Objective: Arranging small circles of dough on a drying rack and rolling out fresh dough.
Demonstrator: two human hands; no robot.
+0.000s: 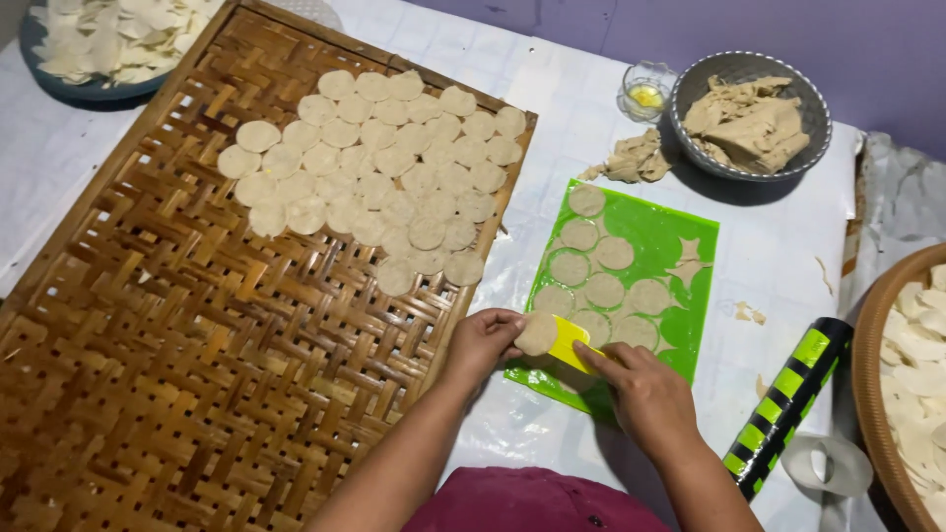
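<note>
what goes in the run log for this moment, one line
left hand: pinching dough disc | right hand: holding yellow scraper under disc | green mat: cut discs left | woven tray: discs laid

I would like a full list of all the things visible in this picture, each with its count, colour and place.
woven bamboo tray: one, brown, left
dough discs on tray: many, pale, tray's upper part
green mat: one, centre right
discs on mat: about nine, pale
metal bowl: one, grey, top right, holds dough
dough scraps: beige, beside bowl
small glass: one, clear, yellow inside
rolling pin: one, green and black, right
blue plate: one, top left
basket: one, right edge
left hand: holds one disc
right hand: holds yellow scraper
</note>
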